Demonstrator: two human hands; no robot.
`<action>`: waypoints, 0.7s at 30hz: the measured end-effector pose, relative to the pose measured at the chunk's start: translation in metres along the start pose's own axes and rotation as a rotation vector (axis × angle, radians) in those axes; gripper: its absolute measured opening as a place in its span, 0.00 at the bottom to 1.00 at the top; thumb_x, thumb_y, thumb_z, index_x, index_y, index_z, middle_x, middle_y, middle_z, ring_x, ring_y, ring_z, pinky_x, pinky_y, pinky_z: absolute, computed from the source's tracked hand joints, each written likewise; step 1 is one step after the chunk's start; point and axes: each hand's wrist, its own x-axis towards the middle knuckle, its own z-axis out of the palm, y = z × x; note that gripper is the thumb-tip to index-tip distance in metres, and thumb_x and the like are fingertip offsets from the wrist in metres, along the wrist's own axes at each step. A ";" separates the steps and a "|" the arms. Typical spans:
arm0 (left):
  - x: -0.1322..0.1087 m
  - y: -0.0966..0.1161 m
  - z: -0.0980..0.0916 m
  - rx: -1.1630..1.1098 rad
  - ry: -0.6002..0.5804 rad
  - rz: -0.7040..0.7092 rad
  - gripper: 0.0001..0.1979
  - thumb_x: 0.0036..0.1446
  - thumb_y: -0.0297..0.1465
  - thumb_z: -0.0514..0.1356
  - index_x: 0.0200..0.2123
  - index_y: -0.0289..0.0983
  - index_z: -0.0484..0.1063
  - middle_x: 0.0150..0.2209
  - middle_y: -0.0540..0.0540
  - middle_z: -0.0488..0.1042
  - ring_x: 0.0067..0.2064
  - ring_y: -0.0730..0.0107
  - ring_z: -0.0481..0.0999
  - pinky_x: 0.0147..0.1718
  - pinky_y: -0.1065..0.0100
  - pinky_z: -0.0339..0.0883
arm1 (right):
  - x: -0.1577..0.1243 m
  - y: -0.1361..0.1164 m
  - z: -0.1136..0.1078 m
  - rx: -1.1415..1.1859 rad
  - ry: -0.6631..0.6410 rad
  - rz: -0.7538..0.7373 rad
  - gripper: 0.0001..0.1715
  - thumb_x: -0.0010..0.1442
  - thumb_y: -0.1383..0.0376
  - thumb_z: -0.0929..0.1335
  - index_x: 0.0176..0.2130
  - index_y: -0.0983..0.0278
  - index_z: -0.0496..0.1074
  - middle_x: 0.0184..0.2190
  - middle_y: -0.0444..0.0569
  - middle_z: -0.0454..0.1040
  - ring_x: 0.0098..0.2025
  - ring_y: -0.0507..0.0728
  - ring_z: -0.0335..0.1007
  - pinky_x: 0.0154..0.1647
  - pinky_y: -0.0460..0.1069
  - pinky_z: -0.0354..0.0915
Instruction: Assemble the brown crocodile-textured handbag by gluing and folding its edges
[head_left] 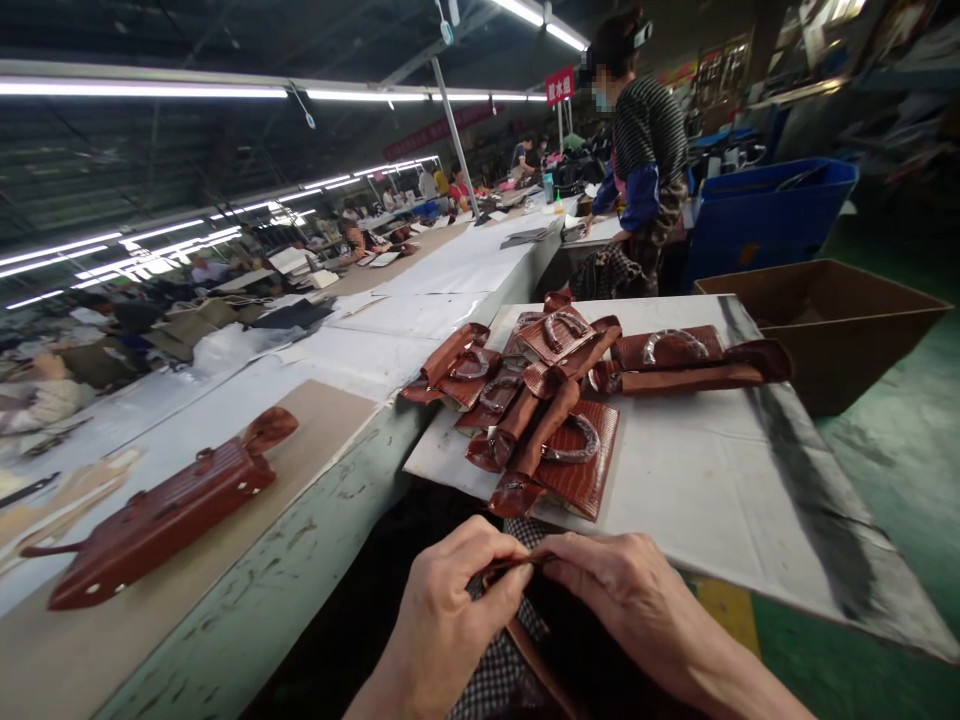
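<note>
My left hand [454, 590] and my right hand [619, 580] meet at the lower middle, above my lap. Thumbs and fingers of both are closed in a pinch on the edge of a brown leather piece [536, 662]. A narrow strip of it hangs below the fingers; its full shape is hidden by my hands and the dark surroundings. Just beyond them lies a pile of unfinished reddish-brown crocodile-pattern handbag parts [592, 480] with clear-wrapped handles. One similar part [667, 348] rests on the pile's right side.
The pile lies on a white board [697, 490]. Along the left runs a long worktable [360, 440], bearing a brown bag body [172, 510]. A cardboard box [847, 330] and a blue bin [765, 220] stand at right. A co-worker [649, 140] stands at the far table.
</note>
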 end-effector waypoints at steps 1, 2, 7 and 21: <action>0.000 -0.002 0.003 0.022 0.014 0.052 0.06 0.61 0.25 0.59 0.35 0.38 0.76 0.31 0.49 0.73 0.30 0.74 0.74 0.31 0.75 0.68 | 0.000 0.001 -0.001 0.005 -0.003 0.005 0.16 0.69 0.62 0.62 0.34 0.62 0.75 0.30 0.45 0.77 0.29 0.52 0.73 0.33 0.44 0.64; 0.000 -0.004 0.005 0.052 0.033 0.109 0.06 0.62 0.25 0.59 0.36 0.37 0.76 0.31 0.49 0.73 0.30 0.74 0.73 0.30 0.75 0.68 | 0.000 0.001 -0.001 0.009 -0.005 0.006 0.17 0.70 0.61 0.61 0.34 0.63 0.75 0.29 0.45 0.77 0.29 0.52 0.73 0.32 0.44 0.64; 0.002 -0.008 0.012 0.195 0.110 0.263 0.06 0.63 0.25 0.58 0.35 0.36 0.75 0.28 0.49 0.72 0.25 0.76 0.71 0.25 0.75 0.65 | 0.002 0.004 -0.003 -0.011 -0.004 -0.012 0.21 0.71 0.58 0.59 0.34 0.64 0.74 0.26 0.46 0.74 0.27 0.52 0.69 0.29 0.44 0.62; 0.012 0.003 0.012 0.541 -0.033 0.324 0.13 0.65 0.25 0.52 0.30 0.36 0.73 0.28 0.49 0.68 0.26 0.71 0.69 0.24 0.70 0.61 | -0.002 0.002 -0.002 -0.208 -0.024 -0.096 0.17 0.71 0.66 0.56 0.38 0.64 0.71 0.31 0.49 0.76 0.33 0.54 0.73 0.36 0.47 0.63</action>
